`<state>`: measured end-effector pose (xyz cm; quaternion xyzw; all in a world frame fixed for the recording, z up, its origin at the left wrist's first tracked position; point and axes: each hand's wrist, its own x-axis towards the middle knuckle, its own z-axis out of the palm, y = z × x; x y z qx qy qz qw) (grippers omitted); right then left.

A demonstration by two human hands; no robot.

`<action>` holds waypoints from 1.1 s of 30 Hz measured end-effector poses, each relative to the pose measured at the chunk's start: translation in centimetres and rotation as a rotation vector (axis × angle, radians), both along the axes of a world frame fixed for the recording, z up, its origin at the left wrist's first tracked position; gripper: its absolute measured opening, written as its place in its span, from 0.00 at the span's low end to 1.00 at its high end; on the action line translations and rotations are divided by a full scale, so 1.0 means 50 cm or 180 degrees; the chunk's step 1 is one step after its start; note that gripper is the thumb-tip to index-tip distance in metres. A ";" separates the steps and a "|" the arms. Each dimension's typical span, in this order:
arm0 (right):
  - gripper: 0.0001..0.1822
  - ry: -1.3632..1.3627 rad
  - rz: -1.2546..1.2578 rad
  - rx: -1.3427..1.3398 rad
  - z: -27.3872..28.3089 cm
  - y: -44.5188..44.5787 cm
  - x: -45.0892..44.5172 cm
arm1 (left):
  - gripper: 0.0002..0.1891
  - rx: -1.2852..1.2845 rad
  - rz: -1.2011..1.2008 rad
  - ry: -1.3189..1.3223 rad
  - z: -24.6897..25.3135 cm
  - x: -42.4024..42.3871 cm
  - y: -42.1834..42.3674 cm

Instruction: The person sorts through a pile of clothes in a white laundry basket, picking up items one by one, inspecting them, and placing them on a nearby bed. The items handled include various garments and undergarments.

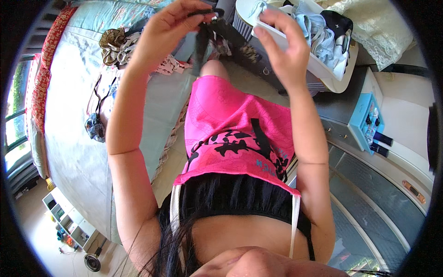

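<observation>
My left hand (173, 26) is raised at the top of the view, thumb and fingers pinching a dark cloth piece (202, 48) with narrow strips that hang down. Its exact kind is unclear. To the right, my right hand (289, 50) is raised with thumb and fingers apart, and I see nothing held in it. Its fingertips overlap the near corner of a white plastic basket (282, 36); whether they touch it I cannot tell. Light blue cloth (323, 41) and a black cloth piece (337, 24) lie bunched in the basket.
A bed (79, 83) fills the left side, bearing a brown scrunchie-like cloth (112, 45) and a dark patterned bundle (95, 128) with thin black straps. The basket stands on a rounded white-topped table (346, 81). Farther right is a blue tray (361, 121) of small items.
</observation>
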<state>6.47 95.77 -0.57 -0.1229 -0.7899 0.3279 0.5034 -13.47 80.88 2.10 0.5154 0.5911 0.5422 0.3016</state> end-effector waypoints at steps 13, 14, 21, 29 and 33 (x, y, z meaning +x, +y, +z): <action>0.16 -0.1722 0.2700 -0.2588 0.080 -0.015 -0.147 | 0.08 0.0379 0.0422 -0.0674 0.102 -0.011 0.019; 0.21 -0.2086 0.2784 -0.2728 0.076 -0.017 -0.143 | 0.08 0.0347 0.0415 -0.0620 0.107 -0.022 0.013; 0.17 -0.1371 0.3284 -0.3208 -0.037 -0.063 -0.065 | 0.11 0.0389 0.0667 -0.0809 0.122 -0.063 0.015; 0.13 -0.2018 0.3331 -0.3580 -0.161 -0.107 -0.026 | 0.12 0.0525 0.0956 -0.0753 0.116 -0.139 -0.057; 0.11 -0.2381 0.2775 -0.3414 -0.256 -0.119 -0.020 | 0.12 0.0687 0.1510 -0.0491 0.100 -0.195 -0.143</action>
